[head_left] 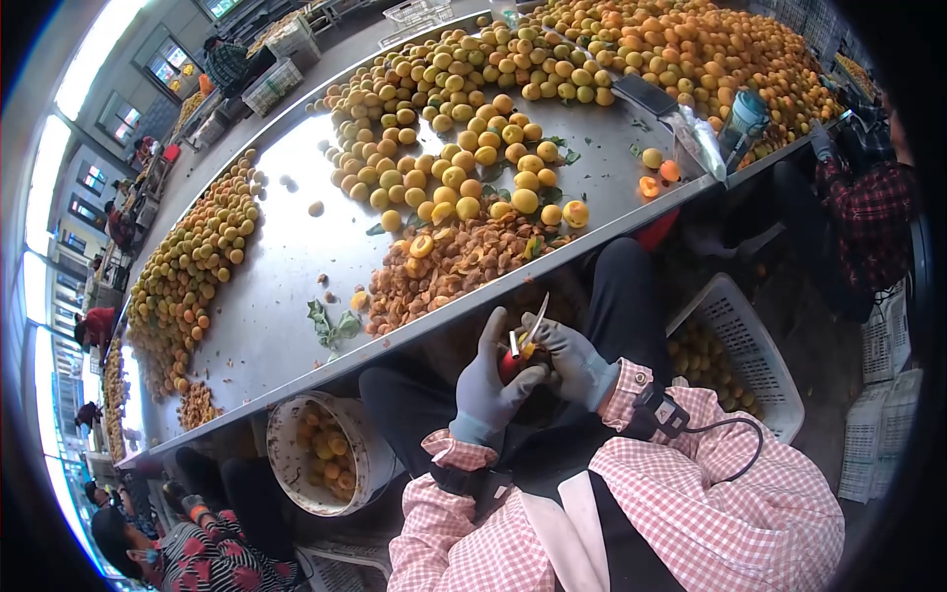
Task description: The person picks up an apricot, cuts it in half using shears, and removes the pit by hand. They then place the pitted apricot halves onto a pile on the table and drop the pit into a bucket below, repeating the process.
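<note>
Both gloved hands meet over my lap, just below the edge of the metal table point(286, 237). My left hand point(493, 380) has its fingers curled round a reddish fruit point(510, 367), mostly hidden by the glove. In my right hand point(572, 363) is a small knife point(538, 318), its thin blade pointing up; a bit of yellow shows between the hands. Beyond them on the table lie a heap of brown pits or scraps point(444, 276) and many whole yellow-orange fruits point(459, 178).
A white bucket point(370, 444) with fruit stands at lower left, a white crate point(760, 345) with fruit at right. A phone point(644, 96) and a bottle point(747, 118) lie on the table's right. Co-workers sit on both sides, one in a red checked shirt point(873, 207).
</note>
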{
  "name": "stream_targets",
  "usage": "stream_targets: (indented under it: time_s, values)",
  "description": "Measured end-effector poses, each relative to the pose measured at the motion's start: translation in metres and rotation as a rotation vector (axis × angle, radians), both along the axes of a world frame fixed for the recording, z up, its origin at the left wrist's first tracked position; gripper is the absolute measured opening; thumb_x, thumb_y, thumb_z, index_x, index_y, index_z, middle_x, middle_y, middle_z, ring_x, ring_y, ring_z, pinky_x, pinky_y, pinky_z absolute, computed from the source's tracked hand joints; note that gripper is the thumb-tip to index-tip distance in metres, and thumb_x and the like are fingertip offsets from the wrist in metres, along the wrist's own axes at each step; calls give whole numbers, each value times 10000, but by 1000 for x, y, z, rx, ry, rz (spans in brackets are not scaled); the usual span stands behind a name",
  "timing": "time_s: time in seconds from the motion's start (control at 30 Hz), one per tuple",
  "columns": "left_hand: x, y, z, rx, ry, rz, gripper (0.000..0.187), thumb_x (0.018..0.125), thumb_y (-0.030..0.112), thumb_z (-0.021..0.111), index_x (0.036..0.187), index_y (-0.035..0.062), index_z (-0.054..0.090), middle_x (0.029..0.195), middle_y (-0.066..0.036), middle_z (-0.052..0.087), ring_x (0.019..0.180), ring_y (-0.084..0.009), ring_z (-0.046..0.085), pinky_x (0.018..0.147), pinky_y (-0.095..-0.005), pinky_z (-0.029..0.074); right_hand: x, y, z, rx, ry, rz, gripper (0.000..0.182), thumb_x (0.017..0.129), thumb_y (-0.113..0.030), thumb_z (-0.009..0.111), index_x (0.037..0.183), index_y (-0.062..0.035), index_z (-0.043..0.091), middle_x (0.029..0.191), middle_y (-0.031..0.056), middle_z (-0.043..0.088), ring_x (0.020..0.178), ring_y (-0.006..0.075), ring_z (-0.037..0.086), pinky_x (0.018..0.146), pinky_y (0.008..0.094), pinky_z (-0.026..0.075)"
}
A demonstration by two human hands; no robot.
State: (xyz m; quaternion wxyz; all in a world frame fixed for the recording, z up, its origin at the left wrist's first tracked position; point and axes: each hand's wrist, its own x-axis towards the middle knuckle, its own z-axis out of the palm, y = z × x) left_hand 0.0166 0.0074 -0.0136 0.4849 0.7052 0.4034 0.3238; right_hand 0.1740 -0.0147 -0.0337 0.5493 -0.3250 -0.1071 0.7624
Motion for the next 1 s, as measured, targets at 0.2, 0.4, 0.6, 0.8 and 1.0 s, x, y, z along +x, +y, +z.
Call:
stream_targets:
  time_s: [0.2, 0.4, 0.6, 0.8, 1.0]
  values:
    - [-1, -2, -4, 39, 44, -12, 916, 744, 414, 791, 1460, 93, 319, 1119, -172, 652, 988, -323, 666, 825, -342, 520, -3, -5, 17, 66, -28, 6, 233, 937, -256, 629, 1056, -73, 544, 892, 3, 616, 798, 95, 622, 699, 224, 514]
    - [0, -2, -7, -25, -6, -44, 889, 748, 426, 791, 1442, 82, 355, 1121, -159, 656, 1000, -284, 669, 841, -325, 516, 1, -9, 5, 64, -148, 64, 224, 916, -225, 660, 1024, -72, 536, 898, 19, 618, 795, 88, 618, 706, 227, 517]
    - [8, -8, -13, -265, -393, 35, 650, 835, 250, 751, 1361, 3, 460, 1209, -118, 620, 1049, -123, 588, 911, -283, 476, -4, -13, 20, 26, 52, 111, 203, 995, -322, 512, 1015, -124, 551, 868, -23, 581, 735, 76, 587, 668, 211, 495]
    - [5, -12, -11, -169, -301, -9, 636, 863, 290, 722, 1352, -24, 463, 1220, -108, 611, 1085, -135, 579, 942, -274, 454, -2, -13, 16, 153, -478, 60, 252, 977, -341, 552, 1006, -92, 531, 850, -21, 566, 693, 50, 543, 613, 189, 470]
    - [9, -10, -21, -404, -478, 84, 575, 917, 324, 653, 1344, -20, 483, 1209, -92, 608, 1053, -147, 588, 928, -280, 463, 4, -18, 36, 127, -403, 128, 223, 974, -279, 562, 1117, -107, 556, 930, -3, 557, 698, 64, 543, 682, 205, 481]
